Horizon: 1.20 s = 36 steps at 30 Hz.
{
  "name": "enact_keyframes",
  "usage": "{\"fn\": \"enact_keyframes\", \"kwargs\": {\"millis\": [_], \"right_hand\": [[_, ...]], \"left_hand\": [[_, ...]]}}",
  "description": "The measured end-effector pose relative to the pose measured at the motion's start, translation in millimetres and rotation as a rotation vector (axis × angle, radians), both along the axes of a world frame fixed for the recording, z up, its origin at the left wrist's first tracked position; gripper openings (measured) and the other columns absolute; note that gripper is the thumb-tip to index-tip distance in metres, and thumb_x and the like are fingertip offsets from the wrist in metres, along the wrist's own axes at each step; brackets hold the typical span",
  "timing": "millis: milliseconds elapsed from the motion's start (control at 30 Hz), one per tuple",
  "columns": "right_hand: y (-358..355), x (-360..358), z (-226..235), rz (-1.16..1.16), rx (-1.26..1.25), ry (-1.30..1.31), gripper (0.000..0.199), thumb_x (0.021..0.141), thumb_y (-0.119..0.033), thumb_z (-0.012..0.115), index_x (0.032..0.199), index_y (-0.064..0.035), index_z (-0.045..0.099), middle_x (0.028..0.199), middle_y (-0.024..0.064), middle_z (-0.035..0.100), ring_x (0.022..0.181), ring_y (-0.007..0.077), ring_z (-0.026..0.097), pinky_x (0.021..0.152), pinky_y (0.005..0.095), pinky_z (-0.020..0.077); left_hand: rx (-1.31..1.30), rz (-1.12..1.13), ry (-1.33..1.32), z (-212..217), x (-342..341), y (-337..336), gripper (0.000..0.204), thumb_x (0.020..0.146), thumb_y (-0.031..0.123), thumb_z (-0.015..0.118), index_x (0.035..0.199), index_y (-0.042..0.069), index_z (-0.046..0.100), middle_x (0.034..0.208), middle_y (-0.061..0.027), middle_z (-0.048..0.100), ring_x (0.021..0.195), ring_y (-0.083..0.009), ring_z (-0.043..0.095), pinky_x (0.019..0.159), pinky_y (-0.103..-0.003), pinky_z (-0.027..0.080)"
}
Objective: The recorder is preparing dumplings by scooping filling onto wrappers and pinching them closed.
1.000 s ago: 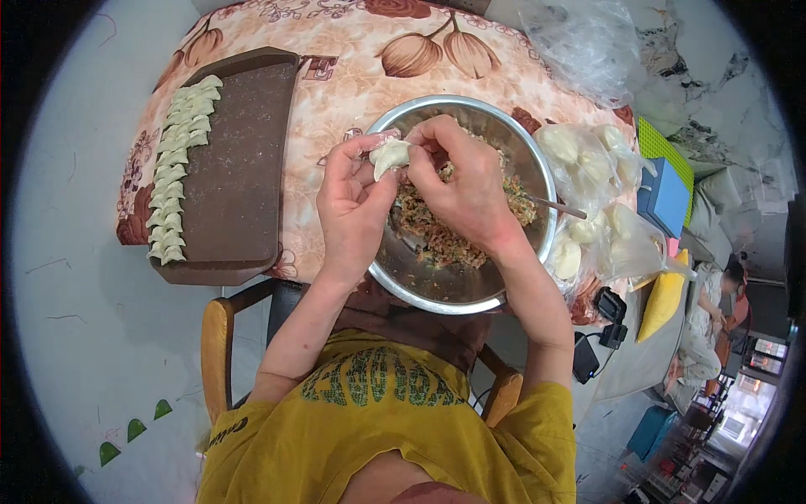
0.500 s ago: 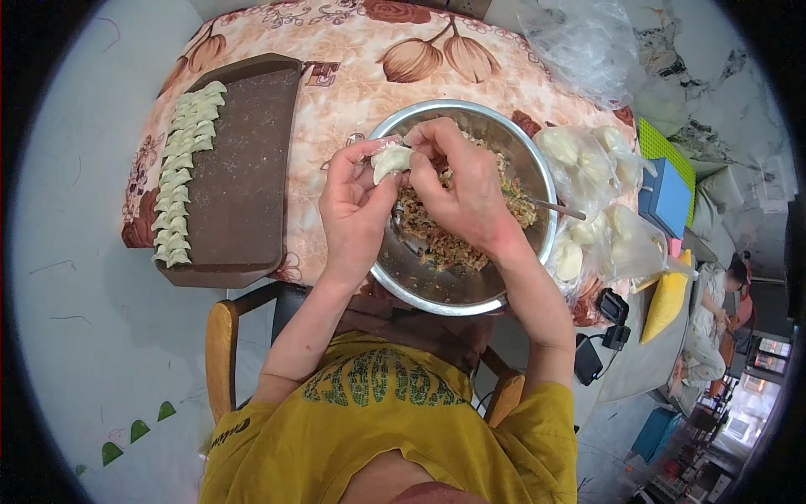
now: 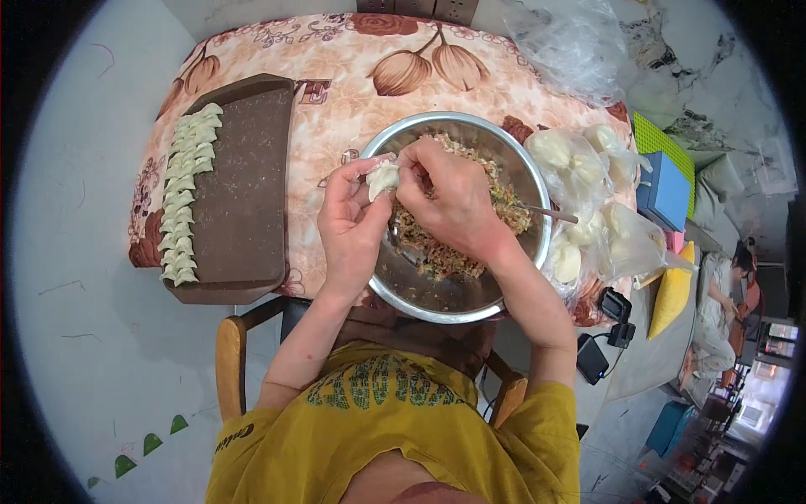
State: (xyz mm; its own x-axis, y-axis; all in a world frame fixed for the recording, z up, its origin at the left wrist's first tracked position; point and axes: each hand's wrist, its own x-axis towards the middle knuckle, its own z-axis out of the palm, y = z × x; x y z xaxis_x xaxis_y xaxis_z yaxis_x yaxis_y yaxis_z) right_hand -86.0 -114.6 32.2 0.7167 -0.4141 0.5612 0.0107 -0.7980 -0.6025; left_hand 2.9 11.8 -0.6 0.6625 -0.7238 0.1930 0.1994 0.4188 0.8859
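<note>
Dumpling sits in left hand, right hand alongside.

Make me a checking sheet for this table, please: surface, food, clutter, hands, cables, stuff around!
Surface: flowery cloth.
Things: pale dumpling in hand; metal bowl of chopped filling; brown tray, shaped dumplings along its left side.
Clutter: plastic bags right of the bowl; blue box.
Hands: left hand holds the dumpling; right hand beside it, contact unclear.
Cables: black cable, right.
Surroundings: wooden-armed chair; person, far right.
</note>
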Motion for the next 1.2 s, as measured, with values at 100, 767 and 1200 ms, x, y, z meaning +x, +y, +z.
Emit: {"fn": "enact_keyframes", "kwargs": {"millis": [100, 767, 1200], "right_hand": [[-0.4, -1.0, 0.5, 0.008, 0.025, -0.034, 0.011, 0.087, -0.008, 0.065, 0.095, -0.003, 0.059, 0.077, 0.0147, 0.067, 0.066, 0.0333, 0.068, 0.058, 0.0448, 0.0519], [-2.0, 0.2, 2.5, -0.012, -0.003, 0.005, 0.01, 0.086, -0.006, 0.065, 0.093, -0.0025, 0.059, 0.075, 0.0165, 0.066, 0.066, 0.0355, 0.068, 0.058, 0.0448, 0.0516], [-1.2, -1.2, 7.7, 0.017, 0.056, 0.034, 0.014, 0.087, -0.009, 0.064, 0.097, -0.0034, 0.057, 0.074, 0.0158, 0.065, 0.065, 0.034, 0.068, 0.057, 0.0441, 0.0511]], "left_hand": [[-0.014, 0.0, -0.018, -0.4, 0.6, -2.2, 0.037, 0.096, -0.011, 0.055, 0.131, 0.0, 0.049, 0.133, -0.0146, 0.06, 0.119, -0.0165, 0.061, 0.101, -0.028, 0.048], [0.002, -0.023, 0.0, 5.0, 0.9, -1.9, 0.039, 0.096, -0.011, 0.056, 0.133, -0.001, 0.05, 0.132, -0.0136, 0.061, 0.119, -0.0167, 0.062, 0.099, -0.028, 0.049], [0.059, -0.024, 0.035, -0.4, 2.9, 0.7, 0.036, 0.099, -0.007, 0.057, 0.135, -0.004, 0.052, 0.128, -0.0121, 0.063, 0.116, -0.0151, 0.063, 0.099, -0.027, 0.05]]}}
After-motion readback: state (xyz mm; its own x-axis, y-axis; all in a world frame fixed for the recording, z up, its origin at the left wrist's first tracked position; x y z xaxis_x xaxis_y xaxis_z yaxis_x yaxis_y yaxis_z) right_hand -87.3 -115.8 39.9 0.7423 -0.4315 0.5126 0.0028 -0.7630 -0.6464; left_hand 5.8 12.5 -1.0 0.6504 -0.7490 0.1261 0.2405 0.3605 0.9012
